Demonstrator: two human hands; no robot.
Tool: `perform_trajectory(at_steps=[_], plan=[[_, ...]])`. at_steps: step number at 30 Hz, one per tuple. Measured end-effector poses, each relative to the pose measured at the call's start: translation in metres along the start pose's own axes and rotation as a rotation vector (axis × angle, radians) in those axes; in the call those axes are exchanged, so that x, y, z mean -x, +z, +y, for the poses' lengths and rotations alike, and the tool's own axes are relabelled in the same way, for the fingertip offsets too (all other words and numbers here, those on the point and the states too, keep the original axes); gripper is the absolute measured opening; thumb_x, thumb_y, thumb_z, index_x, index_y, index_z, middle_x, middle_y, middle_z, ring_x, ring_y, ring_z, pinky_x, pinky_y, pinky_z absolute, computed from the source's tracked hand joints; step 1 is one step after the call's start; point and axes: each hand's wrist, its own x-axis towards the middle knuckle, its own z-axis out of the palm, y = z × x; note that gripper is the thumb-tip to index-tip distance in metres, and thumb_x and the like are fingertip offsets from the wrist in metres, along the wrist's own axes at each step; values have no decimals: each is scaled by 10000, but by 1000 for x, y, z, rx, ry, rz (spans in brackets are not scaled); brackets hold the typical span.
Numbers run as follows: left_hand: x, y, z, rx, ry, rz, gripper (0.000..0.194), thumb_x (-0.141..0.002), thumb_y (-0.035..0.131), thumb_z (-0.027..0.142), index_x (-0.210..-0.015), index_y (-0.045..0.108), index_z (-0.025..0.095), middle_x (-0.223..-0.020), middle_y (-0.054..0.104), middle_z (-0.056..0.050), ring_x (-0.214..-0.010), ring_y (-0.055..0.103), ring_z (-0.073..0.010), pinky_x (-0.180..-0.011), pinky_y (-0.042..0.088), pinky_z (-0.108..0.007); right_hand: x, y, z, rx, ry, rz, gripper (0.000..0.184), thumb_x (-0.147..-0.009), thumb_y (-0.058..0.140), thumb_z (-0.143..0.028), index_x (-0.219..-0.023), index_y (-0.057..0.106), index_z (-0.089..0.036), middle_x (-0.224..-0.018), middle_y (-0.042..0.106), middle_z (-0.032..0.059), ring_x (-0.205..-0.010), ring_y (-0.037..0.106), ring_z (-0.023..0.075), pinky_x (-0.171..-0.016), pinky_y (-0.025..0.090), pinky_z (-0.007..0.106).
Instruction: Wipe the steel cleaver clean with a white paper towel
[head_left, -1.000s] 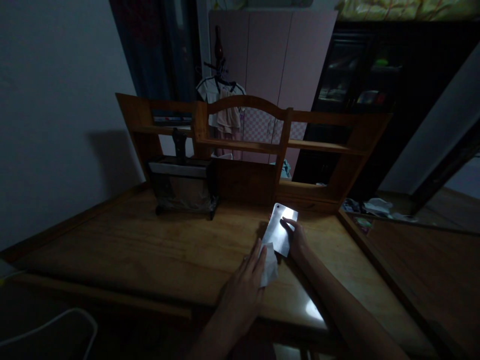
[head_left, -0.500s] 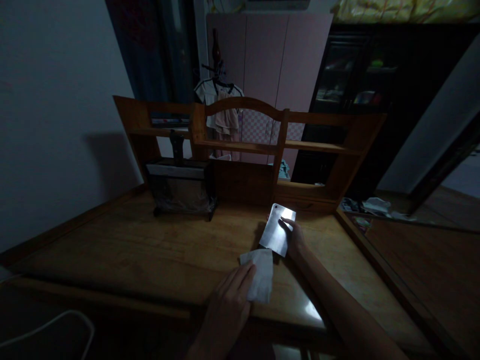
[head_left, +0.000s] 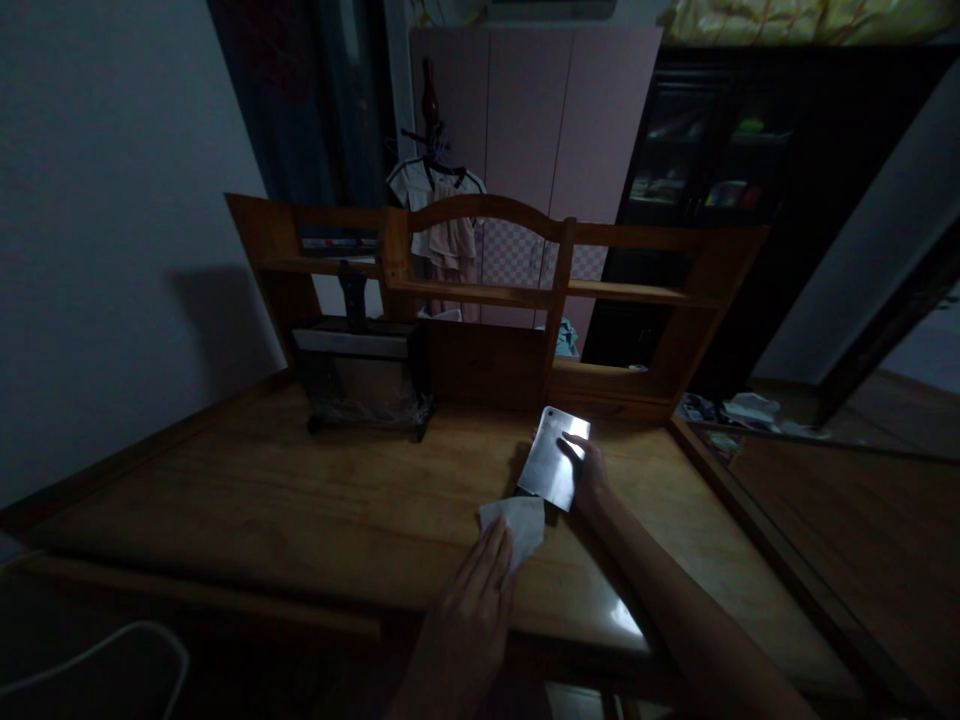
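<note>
A cleaver (head_left: 551, 470) with a broad shiny blade and a small round hole in one corner is tilted above the desk. My right hand (head_left: 589, 475) grips it by the blade's right side, a finger lying across the face. Something dark, perhaps its handle, shows under the blade's near edge. Closed on a white tissue (head_left: 529, 525), my left hand (head_left: 480, 585) is just below and left of the cleaver. The tissue hangs near the blade's lower edge; whether they touch I cannot tell.
At the desk's (head_left: 360, 500) back left stands a dark knife holder (head_left: 360, 375), a black handle rising from it. A wooden shelf unit (head_left: 480, 295) lines the back edge. Clothes (head_left: 450, 225) hang behind it. A raised wooden edge (head_left: 750, 520) borders the right side.
My left hand drew the tissue down and left from the blade, opening it out, then turned it slightly. My right hand kept hold of the cleaver almost in place.
</note>
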Motion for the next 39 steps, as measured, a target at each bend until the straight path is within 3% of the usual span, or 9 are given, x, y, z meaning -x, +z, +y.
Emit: perform_trajectory(at_steps=[12,20,23,26,28,30,33,39], plan=[[3,0,-5,22,29,59,516,-956,401,163,-1458,283,159,-1472,382,-91,-1340,384,-192,-1068,433,-319,-3,-2,0,-28,1,-2,224,-755,595,-337,-885,671,-172,-643,718,74,-562,674,237,-557,556,349],[13,-21,-9,35,116,99,456,-931,430,145,-1385,442,184,-1404,484,-84,-1293,457,-208,-1040,450,-316,-2,-1,2,-85,-54,-103,266,-760,586,-298,-951,678,-137,-830,752,97,-713,709,248,-666,582,360],[12,-34,-9,146,-6,13,370,-936,431,207,-1276,575,226,-1290,600,-76,-1196,563,-225,-1011,463,-341,-1,0,1,-95,-57,-90,228,-753,598,-281,-922,681,-151,-778,750,83,-704,709,243,-649,582,344],[6,-48,-12,363,-348,-34,342,-955,395,305,-1002,725,231,-968,737,-82,-925,690,-225,-861,515,-301,0,1,1,-91,-55,-91,245,-755,591,-286,-932,683,-144,-757,747,82,-696,708,246,-638,582,349],[-1,-57,-17,488,-595,-8,401,-932,422,402,-783,743,213,-688,716,-73,-678,682,-226,-672,518,-277,0,1,0,-77,-50,-88,262,-760,583,-300,-936,685,-135,-745,746,86,-668,704,249,-624,582,361],[-8,-63,-25,536,-723,21,443,-894,455,479,-666,709,197,-578,660,-51,-593,633,-222,-601,481,-278,0,1,0,-63,-36,-56,246,-759,586,-306,-905,686,-135,-703,740,84,-618,697,245,-604,580,361],[-20,-63,-38,604,-822,83,498,-865,447,556,-624,663,176,-582,637,-36,-602,597,-217,-595,441,-274,-1,1,0,-82,-27,-70,250,-761,582,-291,-920,684,-127,-742,747,96,-656,707,251,-633,582,363],[-40,-44,-58,782,-833,149,481,-781,556,605,-654,635,148,-668,668,-38,-691,618,-225,-624,433,-256,-1,0,1,-96,-42,-68,234,-762,585,-279,-911,685,-128,-780,752,100,-676,709,241,-648,584,346]])
